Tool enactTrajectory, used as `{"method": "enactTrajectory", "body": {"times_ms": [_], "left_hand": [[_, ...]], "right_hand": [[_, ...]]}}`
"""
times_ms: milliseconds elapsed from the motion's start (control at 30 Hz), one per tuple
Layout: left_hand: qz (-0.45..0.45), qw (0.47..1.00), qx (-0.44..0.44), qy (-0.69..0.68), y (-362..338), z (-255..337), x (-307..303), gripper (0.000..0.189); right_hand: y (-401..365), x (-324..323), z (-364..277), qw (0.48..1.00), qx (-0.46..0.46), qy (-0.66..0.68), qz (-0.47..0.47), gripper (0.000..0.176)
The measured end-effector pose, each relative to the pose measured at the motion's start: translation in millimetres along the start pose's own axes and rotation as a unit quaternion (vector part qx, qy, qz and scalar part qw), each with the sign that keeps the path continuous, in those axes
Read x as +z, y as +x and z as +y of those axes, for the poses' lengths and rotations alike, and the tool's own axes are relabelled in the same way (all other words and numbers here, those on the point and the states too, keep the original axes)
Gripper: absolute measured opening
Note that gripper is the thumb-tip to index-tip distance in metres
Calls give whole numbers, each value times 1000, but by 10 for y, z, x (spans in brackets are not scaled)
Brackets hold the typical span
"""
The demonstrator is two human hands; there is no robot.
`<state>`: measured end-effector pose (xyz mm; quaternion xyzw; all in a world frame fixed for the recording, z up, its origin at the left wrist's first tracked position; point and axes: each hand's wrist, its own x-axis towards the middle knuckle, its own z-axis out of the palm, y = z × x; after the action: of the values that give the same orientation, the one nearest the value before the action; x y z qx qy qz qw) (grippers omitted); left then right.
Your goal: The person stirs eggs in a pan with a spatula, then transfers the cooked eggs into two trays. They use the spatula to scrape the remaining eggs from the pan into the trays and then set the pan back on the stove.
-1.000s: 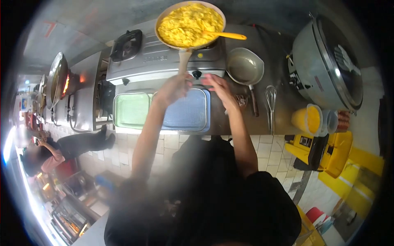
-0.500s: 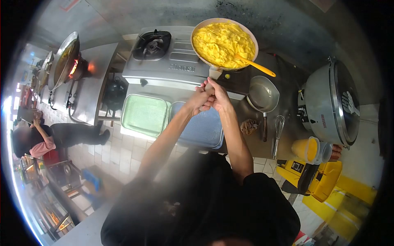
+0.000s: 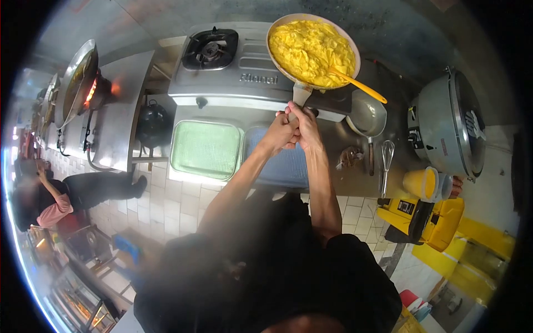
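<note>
A wide pan [image 3: 276, 51] full of yellow scrambled egg [image 3: 311, 50] stands on the right burner of a steel gas stove [image 3: 244, 83]. A yellow spatula [image 3: 361, 87] lies in the egg, its handle sticking out to the right. My left hand [image 3: 279, 134] and my right hand [image 3: 303, 126] are clasped together around the pan's pale handle [image 3: 300, 96], just in front of the stove.
A green tray [image 3: 204, 150] and a blue tray [image 3: 283, 166] lie on the counter under my arms. An empty small pan [image 3: 367, 116], a whisk [image 3: 386, 161], a yellow jug [image 3: 420, 183] and a big rice cooker [image 3: 449, 125] stand right. A flaming wok [image 3: 75, 83] is left; a person [image 3: 50, 200] stands beyond.
A second ago my left hand held the pan handle and my right hand was at the stove knob. Both hands have since come together on the handle and stay there.
</note>
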<state>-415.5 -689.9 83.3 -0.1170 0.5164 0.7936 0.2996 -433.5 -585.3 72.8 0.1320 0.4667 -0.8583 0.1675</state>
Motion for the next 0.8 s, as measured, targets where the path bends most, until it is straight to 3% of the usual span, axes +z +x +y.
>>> {"method": "enactTrajectory", "body": {"times_ms": [200,267,400,467,633,800], "left_hand": [[-13,999,-17,-29,-882,-33,-46,27],[74,997,-20,31,-1263,-56,-28,21],[69,998,11,-3,-1831,-422,-175,12],[93,994,-47,29,-2178,-463,-179,20],[178,981,-74,15,-2697,-877,-192,23],[190,980,-59,33,-2991,-1267,-431,16]], "right_hand": [[-655,312,245,999,10,-25,-34,27],[-895,449,425,999,1,-8,-48,27],[-1450,591,826,999,6,-4,-52,27],[-1736,698,916,995,57,6,-80,27],[-2247,753,1328,990,81,20,-116,29],[-2485,735,1807,984,95,52,-142,32]]}}
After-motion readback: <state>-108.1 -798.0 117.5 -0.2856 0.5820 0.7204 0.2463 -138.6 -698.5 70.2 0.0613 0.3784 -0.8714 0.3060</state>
